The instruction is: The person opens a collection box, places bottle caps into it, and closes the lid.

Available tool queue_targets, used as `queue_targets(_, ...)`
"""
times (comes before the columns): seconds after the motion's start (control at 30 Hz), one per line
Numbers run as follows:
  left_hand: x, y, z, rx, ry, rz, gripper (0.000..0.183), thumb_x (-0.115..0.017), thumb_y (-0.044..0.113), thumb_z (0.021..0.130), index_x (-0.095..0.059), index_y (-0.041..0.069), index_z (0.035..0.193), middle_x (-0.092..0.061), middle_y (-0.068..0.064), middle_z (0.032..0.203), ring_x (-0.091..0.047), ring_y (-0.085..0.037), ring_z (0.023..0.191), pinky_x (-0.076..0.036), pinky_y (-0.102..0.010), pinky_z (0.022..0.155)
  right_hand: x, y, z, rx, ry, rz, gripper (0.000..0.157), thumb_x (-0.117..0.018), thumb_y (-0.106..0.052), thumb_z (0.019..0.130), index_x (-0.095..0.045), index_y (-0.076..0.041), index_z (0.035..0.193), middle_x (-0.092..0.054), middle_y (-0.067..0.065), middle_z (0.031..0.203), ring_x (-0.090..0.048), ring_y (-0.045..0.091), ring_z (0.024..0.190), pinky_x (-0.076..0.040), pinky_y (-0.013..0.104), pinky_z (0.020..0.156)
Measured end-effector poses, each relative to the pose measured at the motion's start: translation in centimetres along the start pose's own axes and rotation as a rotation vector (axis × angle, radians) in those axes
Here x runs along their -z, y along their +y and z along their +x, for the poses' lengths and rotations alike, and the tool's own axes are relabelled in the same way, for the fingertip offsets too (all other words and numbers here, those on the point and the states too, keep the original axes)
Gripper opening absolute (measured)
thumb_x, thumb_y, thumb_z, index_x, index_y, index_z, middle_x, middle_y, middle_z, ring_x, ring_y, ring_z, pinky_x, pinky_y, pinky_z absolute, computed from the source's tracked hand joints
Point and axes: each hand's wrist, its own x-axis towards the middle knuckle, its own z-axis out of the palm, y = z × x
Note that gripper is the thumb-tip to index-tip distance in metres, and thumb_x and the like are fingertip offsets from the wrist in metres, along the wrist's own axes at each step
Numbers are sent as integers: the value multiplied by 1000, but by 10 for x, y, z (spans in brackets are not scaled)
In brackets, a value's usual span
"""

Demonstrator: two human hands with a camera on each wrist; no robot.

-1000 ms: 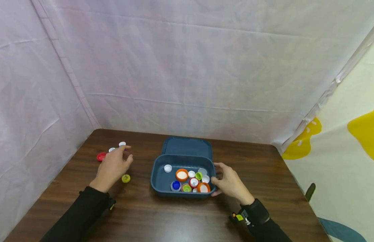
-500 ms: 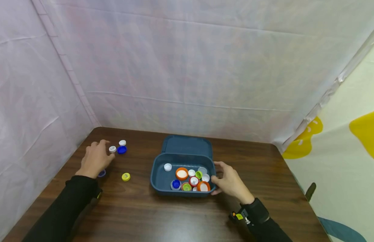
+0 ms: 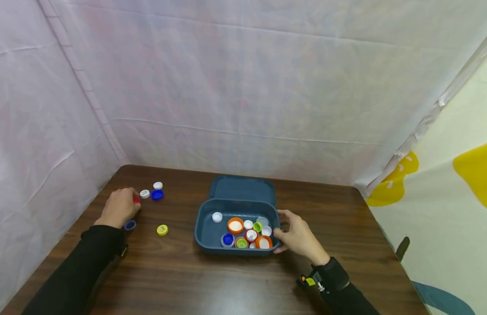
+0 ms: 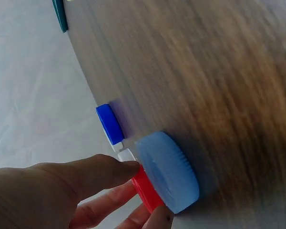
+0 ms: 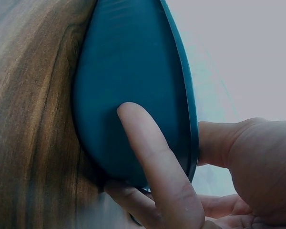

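At the left of the table, my left hand [image 3: 118, 209] pinches a red bottle cap [image 3: 136, 200] between thumb and fingers. In the left wrist view the red cap is on edge, right behind a large bluish cap [image 4: 168, 172]. Near that hand lie a purple cap [image 3: 130, 225], a yellow cap [image 3: 162, 230], a blue cap [image 3: 157, 194] and two white caps, one of them the nearer white cap [image 3: 144, 194]. My right hand [image 3: 300, 236] holds the right end wall of a blue box [image 3: 206, 246], thumb over the rim and fingers against its outside.
Several caps lie in the box, among them an orange-rimmed cap [image 3: 235, 225] and a lone white cap [image 3: 217, 217]. The box's lid [image 3: 242, 189] is folded back behind it. White cloth [image 3: 235, 109] stands along the back of the wooden table [image 3: 227, 284].
My left hand has moved left, away from the blue and white caps, and its fingers have closed on the red cap. The right hand stays on the box.
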Motion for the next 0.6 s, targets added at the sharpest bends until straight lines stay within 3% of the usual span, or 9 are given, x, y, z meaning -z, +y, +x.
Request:
queue_targets(0.1, 2, 1, -2, -15, 8, 6, 25, -78, 1, 93, -75, -16, 112, -75, -38, 104, -72, -58, 99, -59, -70, 90, 0, 0, 0, 2, -1, -3, 67, -73, 1, 107, -52, 0, 170, -69, 32, 153, -85, 32, 108, -72, 49, 65)
queue_targets(0.27, 6, 16, -10, -18, 11, -7, 35, -78, 4, 96, -72, -19, 122, -74, -40, 111, -70, -51, 98, -60, -66, 87, 0, -2, 0, 13, -20, -7, 67, -73, 0, 107, -50, 2, 170, -68, 34, 153, -85, 33, 108, -72, 48, 64)
queue_targets(0.5, 8, 60, -21, -81, 32, -65, 43, -79, 6, 99, -69, -18, 133, -71, -40, 115, -66, -42, 92, -60, -55, 78, 1, -2, -2, 21, -29, 1, 67, -74, 0, 107, -50, 3, 170, -67, 35, 154, -84, 37, 112, -72, 48, 64)
queue_targets(0.6, 7, 81, -27, -117, 34, -80, 43, -81, 6, 100, -69, -17, 134, -71, -38, 114, -69, -41, 93, -64, -56, 78, 2, -2, -2, 21, -30, 2, 67, -74, 0, 108, -50, 2, 170, -67, 35, 154, -84, 38, 114, -72, 49, 65)
